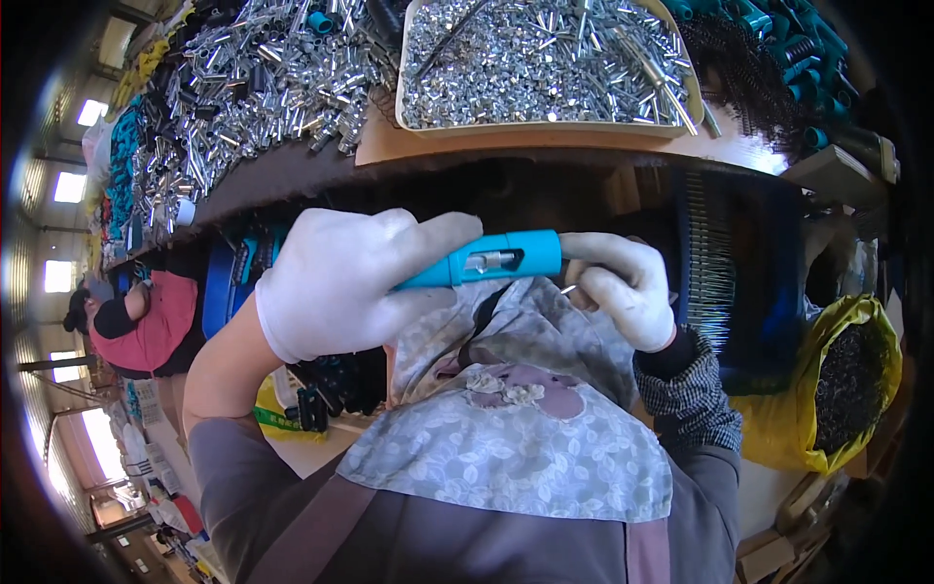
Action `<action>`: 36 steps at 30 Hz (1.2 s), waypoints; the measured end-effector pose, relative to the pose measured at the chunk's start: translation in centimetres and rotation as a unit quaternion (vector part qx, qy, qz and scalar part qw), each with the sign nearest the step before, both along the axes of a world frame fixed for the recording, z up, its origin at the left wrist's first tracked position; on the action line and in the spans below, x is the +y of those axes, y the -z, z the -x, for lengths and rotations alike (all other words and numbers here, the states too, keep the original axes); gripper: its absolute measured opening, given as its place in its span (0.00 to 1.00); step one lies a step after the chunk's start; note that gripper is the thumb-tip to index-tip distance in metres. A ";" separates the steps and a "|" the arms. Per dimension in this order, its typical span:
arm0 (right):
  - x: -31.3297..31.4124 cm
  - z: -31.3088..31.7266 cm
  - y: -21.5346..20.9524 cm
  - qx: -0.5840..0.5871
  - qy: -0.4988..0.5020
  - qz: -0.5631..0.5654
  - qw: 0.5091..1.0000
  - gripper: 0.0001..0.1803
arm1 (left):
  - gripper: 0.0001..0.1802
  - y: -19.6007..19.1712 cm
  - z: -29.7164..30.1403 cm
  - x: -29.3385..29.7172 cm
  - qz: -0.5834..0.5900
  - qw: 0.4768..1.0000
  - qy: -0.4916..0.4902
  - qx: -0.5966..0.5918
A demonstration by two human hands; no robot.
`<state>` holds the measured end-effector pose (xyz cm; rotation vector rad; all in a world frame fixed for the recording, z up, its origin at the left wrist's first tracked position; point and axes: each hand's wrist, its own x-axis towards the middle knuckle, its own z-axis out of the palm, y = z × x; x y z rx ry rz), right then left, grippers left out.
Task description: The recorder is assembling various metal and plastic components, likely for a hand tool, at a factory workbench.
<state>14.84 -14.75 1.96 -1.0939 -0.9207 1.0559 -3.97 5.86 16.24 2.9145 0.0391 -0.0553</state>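
My left hand (341, 282), in a white glove, grips a blue plastic tube (486, 261) with a small metal piece set in its side. My right hand (623, 287), also gloved in white, closes around the tube's right end, where a thin metal pin sticks out below the fingers. Both hands hold the tube level, close to my chest and over my patterned apron (506, 438).
A beige tray (555, 127) full of small metal parts sits on the workbench above my hands. Loose metal sleeves (253, 88) pile up to its left, teal pieces (798, 49) and black springs to its right. A yellow sack (837, 389) of dark parts stands at right. Another person in pink (146, 326) sits far left.
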 end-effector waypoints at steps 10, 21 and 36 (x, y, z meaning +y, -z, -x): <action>1.2 2.2 0.2 0.067 0.005 -0.002 0.998 0.32 | 0.28 -1.0 -1.7 -0.6 -0.170 0.985 0.012 0.038; 1.6 1.4 1.3 0.127 -0.060 -0.052 0.989 0.33 | 0.29 -0.6 -2.6 -0.1 -0.001 0.999 -0.010 0.048; -0.5 -3.4 1.7 -0.195 0.045 -0.202 0.959 0.17 | 0.27 0.6 -0.2 -0.6 0.122 0.987 -0.051 0.096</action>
